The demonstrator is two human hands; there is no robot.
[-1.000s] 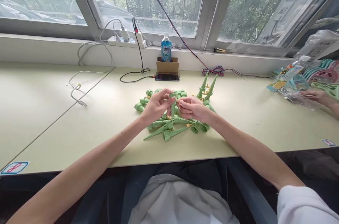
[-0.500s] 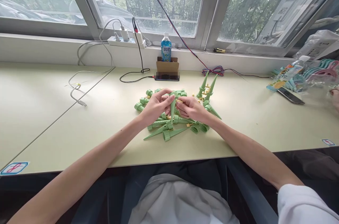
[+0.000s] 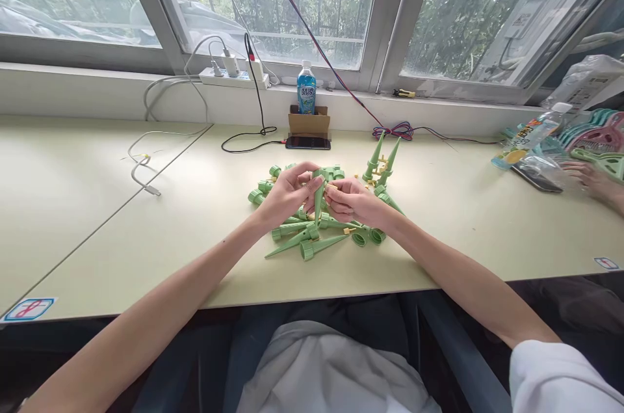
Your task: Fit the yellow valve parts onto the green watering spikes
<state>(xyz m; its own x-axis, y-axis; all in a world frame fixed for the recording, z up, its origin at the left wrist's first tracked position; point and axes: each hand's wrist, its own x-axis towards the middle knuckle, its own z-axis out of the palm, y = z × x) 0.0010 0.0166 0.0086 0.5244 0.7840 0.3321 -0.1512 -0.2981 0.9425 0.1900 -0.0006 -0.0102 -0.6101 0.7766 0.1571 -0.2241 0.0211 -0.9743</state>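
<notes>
My left hand (image 3: pixel 292 195) is closed around a green plastic plant watering spike (image 3: pixel 318 201), whose tip points down. Close against it, my right hand (image 3: pixel 355 198) pinches a small yellow valve (image 3: pixel 333 187) at the spike's side, near the top. Whether the valve sits in the spike is hidden by my fingers. Beneath and around both hands lies a pile of similar spikes (image 3: pixel 322 246) and loose green caps (image 3: pixel 359 239). To the right of the pile, two spikes with yellow valves stand tip up (image 3: pixel 374 158).
Behind the pile are a phone (image 3: pixel 308 142), a cardboard box (image 3: pixel 322 122) and a blue bottle (image 3: pixel 306 91). Cables (image 3: pixel 248 147) run across the table's back. At the right, another person's hand (image 3: pixel 595 180) is near a bottle (image 3: pixel 531 133), a second phone (image 3: pixel 536 177) and several hangers (image 3: pixel 597 130).
My hands stay almost in place, with the right fingers shifting slightly at the yellow valve. At the right edge, another person's hand has reached further in, beside a green hanger.
</notes>
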